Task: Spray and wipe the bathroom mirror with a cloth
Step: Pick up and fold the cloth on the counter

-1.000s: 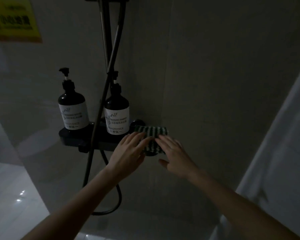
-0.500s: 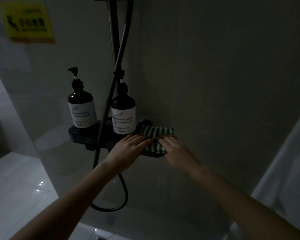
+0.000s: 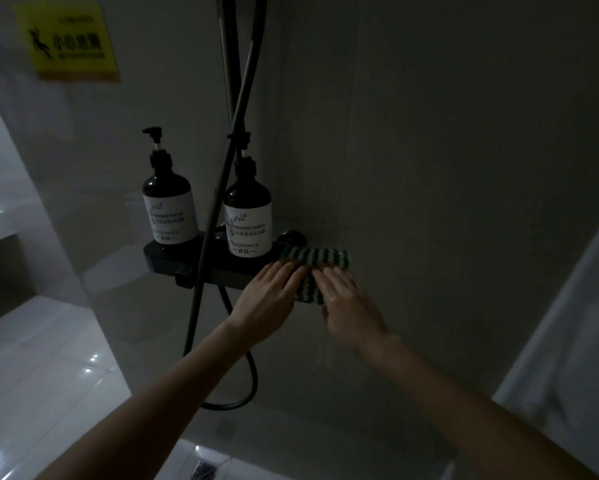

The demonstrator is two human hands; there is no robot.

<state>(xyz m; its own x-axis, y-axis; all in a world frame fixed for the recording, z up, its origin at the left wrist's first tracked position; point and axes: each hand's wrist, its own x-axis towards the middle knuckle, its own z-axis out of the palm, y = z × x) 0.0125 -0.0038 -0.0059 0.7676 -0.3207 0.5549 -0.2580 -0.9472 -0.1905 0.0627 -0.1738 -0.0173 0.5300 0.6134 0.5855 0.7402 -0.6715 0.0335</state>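
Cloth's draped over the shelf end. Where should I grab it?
Judging by the drape, pinch the hanging front flap of the green-striped cloth from below and in front; both the left hand and right hand already lie flat there.

Single view only: head-worn wide-angle camera, so nothing is shared with a second view. It looks forward and slightly down into a dim shower corner, facing the grey wall (image 3: 447, 168). Both forearms enter from the bottom edge and reach away from the lens; the left hand (image 3: 268, 303) and right hand (image 3: 348, 306) sit near frame centre, at arm's length. The dark shelf (image 3: 173, 258) lies just left of centre. A yellow sign (image 3: 69, 41) sits upper left; a floor drain (image 3: 204, 471) shows at the bottom edge. Straight lines bow toward the frame edges.
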